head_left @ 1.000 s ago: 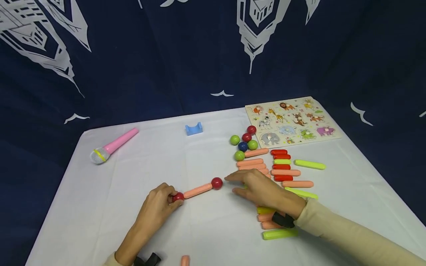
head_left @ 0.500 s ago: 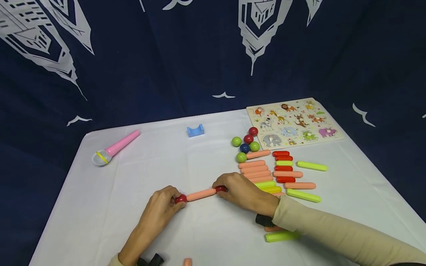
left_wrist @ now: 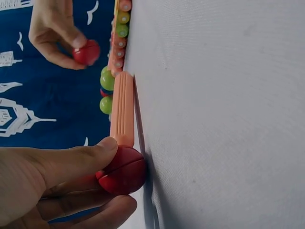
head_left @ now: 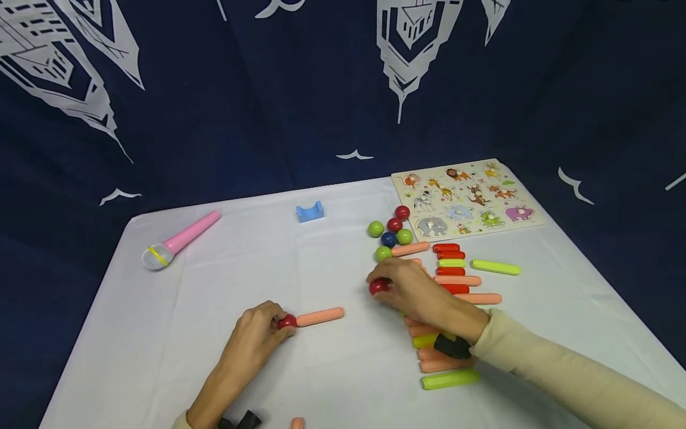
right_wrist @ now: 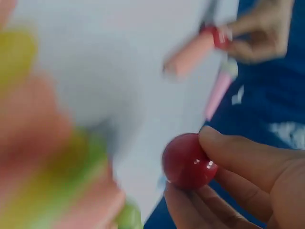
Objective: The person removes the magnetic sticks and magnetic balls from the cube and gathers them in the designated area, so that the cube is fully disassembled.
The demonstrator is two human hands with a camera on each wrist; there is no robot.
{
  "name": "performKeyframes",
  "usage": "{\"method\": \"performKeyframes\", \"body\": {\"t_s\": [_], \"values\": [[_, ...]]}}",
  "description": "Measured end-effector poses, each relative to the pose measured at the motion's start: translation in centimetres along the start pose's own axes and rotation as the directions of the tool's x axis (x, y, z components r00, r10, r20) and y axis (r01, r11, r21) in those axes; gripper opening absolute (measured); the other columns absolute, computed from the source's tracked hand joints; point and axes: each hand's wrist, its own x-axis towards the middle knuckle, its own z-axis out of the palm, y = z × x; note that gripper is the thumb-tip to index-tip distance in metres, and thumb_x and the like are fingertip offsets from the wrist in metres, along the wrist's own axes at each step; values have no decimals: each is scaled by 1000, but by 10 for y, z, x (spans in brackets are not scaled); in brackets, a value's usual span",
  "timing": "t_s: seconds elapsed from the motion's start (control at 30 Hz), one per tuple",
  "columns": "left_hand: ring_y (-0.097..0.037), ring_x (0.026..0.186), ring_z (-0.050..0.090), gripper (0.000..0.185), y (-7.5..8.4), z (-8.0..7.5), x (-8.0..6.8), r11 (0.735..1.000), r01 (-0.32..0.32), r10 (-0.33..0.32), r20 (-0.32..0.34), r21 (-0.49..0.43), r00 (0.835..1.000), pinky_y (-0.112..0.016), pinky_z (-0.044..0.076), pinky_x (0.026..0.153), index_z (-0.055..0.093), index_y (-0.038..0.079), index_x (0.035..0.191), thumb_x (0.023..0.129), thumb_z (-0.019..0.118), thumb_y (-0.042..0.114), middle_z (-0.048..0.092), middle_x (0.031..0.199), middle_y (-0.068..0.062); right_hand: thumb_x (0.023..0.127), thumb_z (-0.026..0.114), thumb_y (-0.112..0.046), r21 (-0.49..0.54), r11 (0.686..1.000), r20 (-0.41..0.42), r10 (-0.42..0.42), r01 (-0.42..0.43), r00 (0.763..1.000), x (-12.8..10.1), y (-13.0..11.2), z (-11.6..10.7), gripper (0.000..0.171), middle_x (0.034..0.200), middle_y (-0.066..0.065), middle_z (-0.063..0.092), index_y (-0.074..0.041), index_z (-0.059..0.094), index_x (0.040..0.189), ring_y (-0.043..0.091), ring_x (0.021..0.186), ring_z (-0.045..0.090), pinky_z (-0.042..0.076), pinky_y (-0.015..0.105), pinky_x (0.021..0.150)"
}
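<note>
My left hand [head_left: 256,331] pinches a red ball [head_left: 286,322] [left_wrist: 123,170] that sits on the near end of a salmon stick [head_left: 320,316] [left_wrist: 122,107] lying on the white table [head_left: 225,286]. The stick's far end is bare. My right hand [head_left: 417,293] holds a second red ball [head_left: 379,286] [right_wrist: 187,161] between thumb and fingers, lifted just off the table to the right of the stick, beside the rows of sticks. The right wrist view is blurred.
Salmon, red and lime sticks [head_left: 455,279] lie in rows at the right, with loose balls [head_left: 390,232] behind them. An animal puzzle board [head_left: 465,196] sits at the back right, a blue block [head_left: 310,211] at the back, a pink toy microphone [head_left: 179,240] at the left.
My right hand gripped the red ball on the stick's far end, pulled it off and carried it right and away. The left hand stayed on its ball.
</note>
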Motion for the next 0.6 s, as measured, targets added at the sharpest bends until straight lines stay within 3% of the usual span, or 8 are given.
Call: {"method": "performKeyframes", "body": {"t_s": [0.17, 0.3, 0.4, 0.6], "values": [[-6, 65, 52, 19, -3, -3, 1, 1000, 19, -19, -2, 1, 1000, -19, 48, 56, 69, 4, 79, 72, 86, 6, 63, 76, 2, 85, 78, -7, 47, 994, -120, 102, -97, 988, 25, 29, -40, 25, 109, 9, 70, -5, 74, 110, 25, 99, 64, 57, 41, 86], [-7, 66, 54, 19, -4, -4, 1, 1000, 23, -23, -1, -12, 1000, -19, 50, 57, 69, 3, 79, 71, 87, 4, 64, 77, 1, 89, 73, -7, 58, 982, -175, 186, -179, 967, 59, 55, -58, 28, 114, 16, 69, 0, 71, 116, 31, 102, 66, 56, 45, 87], [-7, 66, 55, 19, -5, -2, 1, 999, 35, -35, 6, -32, 999, -19, 51, 59, 70, 3, 79, 71, 87, 4, 64, 77, 2, 90, 71, -5, 40, 976, -175, 219, -215, 960, 86, 72, -58, 28, 116, 18, 68, 1, 70, 118, 31, 104, 66, 56, 44, 87], [-8, 67, 56, 19, -3, 2, 1, 998, 29, -28, 9, -63, 1000, -19, 52, 60, 70, 4, 79, 71, 87, 4, 64, 78, 2, 91, 67, 0, -119, 971, -91, 196, -206, 976, 118, 94, -43, 29, 124, 22, 63, 3, 68, 119, 33, 116, 58, 50, 46, 98]]}}
